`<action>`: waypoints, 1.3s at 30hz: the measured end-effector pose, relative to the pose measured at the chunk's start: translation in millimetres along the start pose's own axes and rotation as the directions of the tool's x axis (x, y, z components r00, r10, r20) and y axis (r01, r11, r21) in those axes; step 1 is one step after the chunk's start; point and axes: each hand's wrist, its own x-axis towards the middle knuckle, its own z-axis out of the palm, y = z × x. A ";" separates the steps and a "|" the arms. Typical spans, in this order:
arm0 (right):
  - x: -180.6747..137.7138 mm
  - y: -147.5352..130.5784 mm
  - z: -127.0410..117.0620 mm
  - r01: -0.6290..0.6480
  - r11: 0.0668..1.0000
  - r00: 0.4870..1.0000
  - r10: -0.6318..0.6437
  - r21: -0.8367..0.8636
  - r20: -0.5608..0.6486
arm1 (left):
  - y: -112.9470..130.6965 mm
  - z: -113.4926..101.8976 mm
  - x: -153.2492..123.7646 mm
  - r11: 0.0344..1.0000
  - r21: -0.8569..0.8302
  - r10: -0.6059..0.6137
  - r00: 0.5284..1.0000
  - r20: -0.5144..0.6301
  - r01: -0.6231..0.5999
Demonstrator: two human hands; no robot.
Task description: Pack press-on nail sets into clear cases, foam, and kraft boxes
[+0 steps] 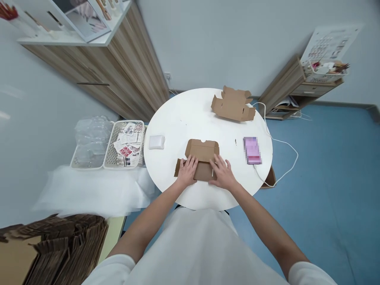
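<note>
A partly folded brown cardboard box (203, 151) lies in front of me near the front of the white round table (204, 196). My left hand (187, 171) rests on its left side with the fingers stretched forward; a flap sticks out to the left beneath it. On the box's right side lies my right hand (223, 172), its fingers spread over the side edge. The box's lid panel is folded back, away from me. Left of the box sits a small white packet (156, 142). Further back lies a flat, unfolded cardboard box (234, 104).
A phone (252, 151) with a white cable lies on the right of the table. Left stand white baskets (110, 158), one with printed packets, beside clear plastic bags (92, 134) and white sheets (95, 190). Stacked cardboard (69, 245) is at lower left. Wooden cabinets (139, 59) stand behind.
</note>
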 end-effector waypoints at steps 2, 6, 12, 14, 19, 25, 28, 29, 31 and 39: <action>-1.9 -11.5 7.9 0.052 0.997 0.996 -0.048 -0.060 0.076 | -0.9 -0.2 -3.4 1.000 -0.012 0.011 1.000 -0.026 -0.011; 3.4 -22.4 26.9 -0.015 0.992 0.998 0.023 -0.124 0.062 | -7.4 -3.3 -16.7 0.999 -0.033 0.005 0.998 -0.062 -0.007; 6.0 -28.4 34.2 -0.059 0.989 0.995 0.069 -0.135 0.073 | -56.0 16.7 -62.0 0.809 -0.411 -0.518 0.841 -0.159 0.421; 4.9 -32.7 34.9 -0.065 0.991 0.994 0.076 -0.120 0.085 | -74.4 27.3 -68.5 0.667 -0.632 -0.532 0.846 -0.031 0.396; 2.7 -47.6 40.5 -0.098 0.990 0.989 0.108 -0.099 0.098 | -89.5 36.8 -60.3 0.499 -0.811 -0.492 0.870 0.026 0.306; 4.8 -62.8 48.6 -0.138 0.985 0.985 0.147 -0.103 0.087 | -73.2 29.9 -62.6 0.588 -0.788 -0.367 0.928 -0.062 0.180; 5.8 -68.2 51.9 -0.150 0.983 0.984 0.158 -0.106 0.079 | -69.8 25.9 -62.5 0.638 -0.749 -0.361 0.929 -0.085 0.180; 5.9 -69.5 52.8 -0.151 0.983 0.984 0.160 -0.107 0.081 | -69.8 24.3 -61.2 0.653 -0.733 -0.364 0.928 -0.084 0.190; 5.7 -71.2 54.2 -0.144 0.984 0.983 0.154 -0.104 0.098 | -70.9 21.0 -57.5 0.681 -0.697 -0.381 0.922 -0.074 0.225; 6.7 -70.6 52.5 -0.089 0.993 0.981 0.101 -0.078 0.166 | -75.2 19.2 -44.9 0.827 -0.477 -0.294 0.952 0.087 0.299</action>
